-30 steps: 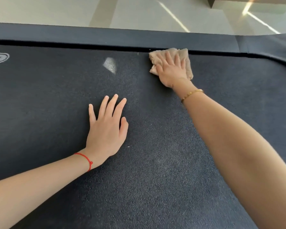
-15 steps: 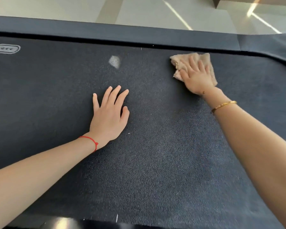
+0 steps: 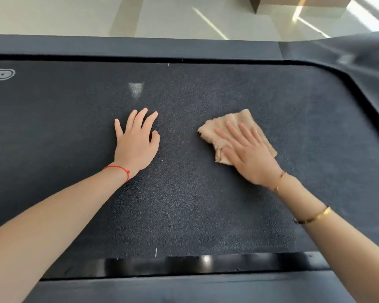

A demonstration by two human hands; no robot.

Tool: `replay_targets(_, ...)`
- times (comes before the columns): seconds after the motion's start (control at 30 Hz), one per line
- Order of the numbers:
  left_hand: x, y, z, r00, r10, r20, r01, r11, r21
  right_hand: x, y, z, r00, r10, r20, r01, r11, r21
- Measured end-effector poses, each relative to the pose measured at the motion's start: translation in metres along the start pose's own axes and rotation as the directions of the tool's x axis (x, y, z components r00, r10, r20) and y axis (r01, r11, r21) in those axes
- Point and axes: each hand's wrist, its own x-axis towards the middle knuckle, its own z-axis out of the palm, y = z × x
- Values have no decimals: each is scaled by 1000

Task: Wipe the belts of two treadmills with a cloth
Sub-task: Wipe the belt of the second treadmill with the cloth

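Pale glossy floor tiles [image 3: 173, 16], streaked with sunlight, lay beyond the far side rail [image 3: 140, 45] of a treadmill as a person leaned over its dark, pebbled belt [image 3: 184, 204]. At the centre of the scene was a folded beige cloth [image 3: 232, 124], lying flat on the belt right of the middle. The right hand [image 3: 247, 155] lay on top of it, palm down and fingers straight and slightly spread, pressing the cloth to the belt rather than gripping it; part of the cloth showed past the fingertips and to either side of the hand. A thin gold chain [image 3: 279, 181] circled that wrist, and a gold bangle [image 3: 313, 216] sat farther up the forearm.

Near the cloth but apart from it, the left hand [image 3: 136, 141] rested flat on the bare belt, fingers extended and holding nothing, a red string bracelet [image 3: 118, 170] at the wrist. A small patch of reflected light [image 3: 135, 89] fell on the belt just beyond its fingertips. A white oval logo [image 3: 0, 73] marked the belt at the far left. The near side rail [image 3: 184, 289] ran across the foreground, with a glossy black strip [image 3: 195, 262] between it and the belt. At far right, the belt met a curved dark housing [image 3: 363, 68].
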Motion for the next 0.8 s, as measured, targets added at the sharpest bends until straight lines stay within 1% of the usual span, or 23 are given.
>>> replay_targets(0.07, 0, 0, 0, 1000, 2, -3, -3, 1000, -10, 9, 22, -7, 984, 180, -1, -180, 984, 3)
replay_targets(0.1, 0, 0, 0, 1000, 3, -5, -3, 1000, -11, 11, 26, -9, 971, 240, 4, -240, 971, 18)
replay_targets(0.17, 0, 0, 1, 1000, 5, -8, -5, 1000, -12, 4, 15, -7, 964, 266, 10, -267, 963, 24)
replay_targets(0.2, 0, 0, 1, 1000, 6, -9, -6, 1000, -14, -3, 3, -3, 971, 238, 8, -238, 971, 3)
replay_targets(0.27, -1, 0, 1, 1000, 11, -13, -12, 1000, -20, -30, -28, 6, 993, 115, 16, -114, 993, -41)
replay_targets(0.37, -2, 0, 2, 999, 21, -24, -21, 999, -27, -81, -73, 17, 996, -70, 63, 72, 997, -33)
replay_targets(0.43, -3, 0, 1, 999, 32, -30, -33, 999, -25, -107, -89, 22, 991, -114, 64, 115, 993, -3)
replay_targets(0.47, -3, 0, 1, 998, 47, -30, -48, 999, -20, -117, -91, 24, 993, -107, 53, 107, 994, 8)
replay_targets(0.53, -4, 1, 0, 996, 91, -19, -91, 996, -13, -129, -83, 22, 999, -29, 23, 29, 999, 25)
replay_targets(0.6, -6, 4, -1, 993, 120, 1, -120, 992, -25, -130, -60, 17, 993, 116, -16, -116, 993, 22)
replay_targets(0.67, -10, 9, -1, 991, 133, 23, -132, 990, -53, -123, -32, 11, 953, 299, -40, -299, 954, 15)
replay_targets(0.73, -14, 18, 0, 987, 159, 38, -156, 986, -65, -110, -13, 3, 892, 451, -38, -450, 892, 33)
replay_targets(0.8, -16, 28, 2, 979, 195, 51, -191, 979, -73, -99, -13, -1, 852, 522, -36, -520, 853, 50)
